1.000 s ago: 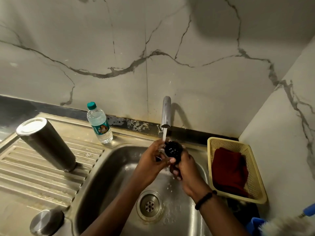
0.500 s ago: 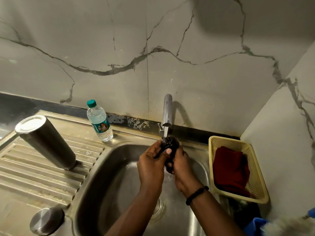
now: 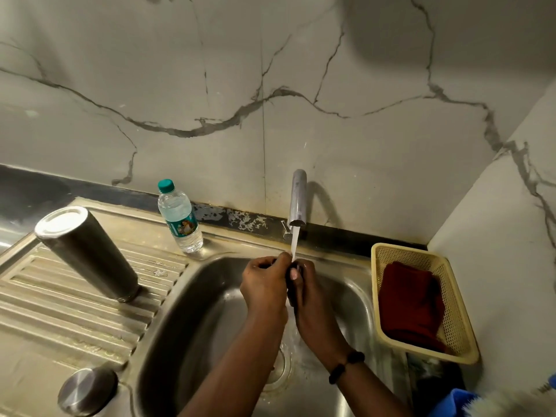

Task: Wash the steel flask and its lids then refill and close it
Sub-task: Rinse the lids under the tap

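Black inner lid (image 3: 291, 270), mostly hidden, is being held at frame centre under the water stream (image 3: 295, 244) falling from the tap (image 3: 298, 200). Left hand (image 3: 264, 284) and right hand (image 3: 310, 291) are each curling their fingers round it from opposite sides, the grip meeting above the sink (image 3: 210, 296). Steel flask (image 3: 87, 254) is standing mouth-down, well apart at left on the draining board (image 3: 60, 308); round steel cap (image 3: 87, 391) is lying lower left. Open room lies leftward; a basket (image 3: 451, 296) is crowding the right.
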The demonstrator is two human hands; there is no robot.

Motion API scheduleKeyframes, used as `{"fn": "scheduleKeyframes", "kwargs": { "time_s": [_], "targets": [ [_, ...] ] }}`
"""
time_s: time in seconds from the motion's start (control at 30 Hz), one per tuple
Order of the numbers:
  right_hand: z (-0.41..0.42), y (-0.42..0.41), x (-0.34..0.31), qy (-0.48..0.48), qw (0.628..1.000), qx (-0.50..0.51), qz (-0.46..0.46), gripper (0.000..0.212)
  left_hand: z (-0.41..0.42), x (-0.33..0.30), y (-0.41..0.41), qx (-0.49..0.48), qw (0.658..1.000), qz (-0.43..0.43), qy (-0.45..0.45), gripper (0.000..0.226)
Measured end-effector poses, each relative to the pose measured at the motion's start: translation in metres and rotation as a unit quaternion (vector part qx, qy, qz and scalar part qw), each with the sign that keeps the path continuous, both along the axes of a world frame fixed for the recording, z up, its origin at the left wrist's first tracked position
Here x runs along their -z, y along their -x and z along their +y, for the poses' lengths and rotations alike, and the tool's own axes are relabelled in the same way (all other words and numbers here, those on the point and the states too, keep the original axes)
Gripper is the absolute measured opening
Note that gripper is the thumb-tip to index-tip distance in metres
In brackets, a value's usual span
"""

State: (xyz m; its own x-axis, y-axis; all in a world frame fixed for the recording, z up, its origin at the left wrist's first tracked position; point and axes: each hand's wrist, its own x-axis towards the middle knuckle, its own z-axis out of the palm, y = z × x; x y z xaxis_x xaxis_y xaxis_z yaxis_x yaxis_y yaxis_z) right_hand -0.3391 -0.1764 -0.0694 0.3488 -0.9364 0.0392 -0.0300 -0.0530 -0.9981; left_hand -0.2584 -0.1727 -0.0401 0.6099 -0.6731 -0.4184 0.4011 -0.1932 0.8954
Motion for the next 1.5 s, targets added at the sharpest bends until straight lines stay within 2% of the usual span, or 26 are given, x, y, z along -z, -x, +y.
{"fn": "scheduleKeyframes", "kwargs": {
  "time_s": [0.1,0.17,0.23,0.33,0.4,0.47,0.53,0.7,0.77,0.83,1.0,1.03,1.13,1.27,1.33,1.43,1.5],
  "targets": [
    [0.004,0.005,0.004,0.026,0.999,0.014,0.035,0.022,-0.004,-0.004,-0.003,0.022,0.999,0.024,-0.004,0.020],
    [0.003,0.010,0.004,-0.010,0.999,0.028,0.040,0.030,-0.001,-0.005,-0.006,0.053,0.998,0.013,0.017,0.020],
    [-0.002,0.011,0.001,-0.092,0.995,0.025,-0.005,0.038,0.006,-0.001,-0.015,0.119,0.989,-0.047,0.071,0.024],
    [-0.012,0.017,-0.007,-0.208,0.974,0.011,-0.092,0.043,0.016,0.008,-0.027,0.249,0.946,-0.153,0.144,0.022],
    [-0.016,0.022,-0.011,-0.233,0.968,-0.007,-0.090,0.044,0.019,0.012,-0.031,0.266,0.934,-0.162,0.172,0.025],
    [-0.017,0.024,-0.018,-0.252,0.964,-0.029,-0.075,0.043,0.019,0.011,-0.035,0.260,0.926,-0.208,0.180,0.024],
    [-0.018,0.026,-0.021,-0.272,0.959,-0.047,-0.060,0.044,0.016,0.008,-0.043,0.279,0.899,-0.291,0.172,0.022],
    [-0.023,0.032,-0.018,-0.288,0.955,-0.069,-0.015,0.051,0.005,-0.004,-0.062,0.344,0.782,-0.492,0.167,0.011],
    [-0.024,0.032,-0.018,-0.296,0.953,-0.064,-0.012,0.052,0.002,-0.007,-0.063,0.347,0.745,-0.541,0.177,0.007],
    [-0.026,0.030,-0.018,-0.299,0.952,-0.062,-0.014,0.052,-0.001,-0.007,-0.063,0.348,0.731,-0.558,0.179,0.006],
    [-0.025,0.029,-0.017,-0.304,0.951,-0.047,-0.024,0.051,-0.002,-0.004,-0.058,0.322,0.783,-0.501,0.182,0.011],
    [-0.025,0.029,-0.018,-0.302,0.952,-0.039,-0.030,0.050,-0.003,-0.003,-0.054,0.328,0.790,-0.486,0.178,0.006],
    [-0.024,0.027,-0.019,-0.306,0.951,-0.030,-0.029,0.047,-0.005,0.001,-0.046,0.298,0.806,-0.486,0.160,0.009],
    [-0.025,0.023,-0.020,-0.316,0.947,-0.032,-0.036,0.046,-0.010,0.009,-0.043,0.252,0.785,-0.542,0.165,0.010],
    [-0.025,0.020,-0.019,-0.317,0.947,-0.027,-0.038,0.044,-0.012,0.011,-0.038,0.232,0.790,-0.542,0.167,0.014],
    [-0.024,0.017,-0.017,-0.308,0.950,-0.024,-0.040,0.045,-0.014,0.013,-0.032,0.214,0.832,-0.489,0.148,0.026],
    [-0.024,0.018,-0.016,-0.304,0.952,-0.017,-0.047,0.047,-0.014,0.014,-0.036,0.248,0.850,-0.441,0.150,0.027]
  ]
}}
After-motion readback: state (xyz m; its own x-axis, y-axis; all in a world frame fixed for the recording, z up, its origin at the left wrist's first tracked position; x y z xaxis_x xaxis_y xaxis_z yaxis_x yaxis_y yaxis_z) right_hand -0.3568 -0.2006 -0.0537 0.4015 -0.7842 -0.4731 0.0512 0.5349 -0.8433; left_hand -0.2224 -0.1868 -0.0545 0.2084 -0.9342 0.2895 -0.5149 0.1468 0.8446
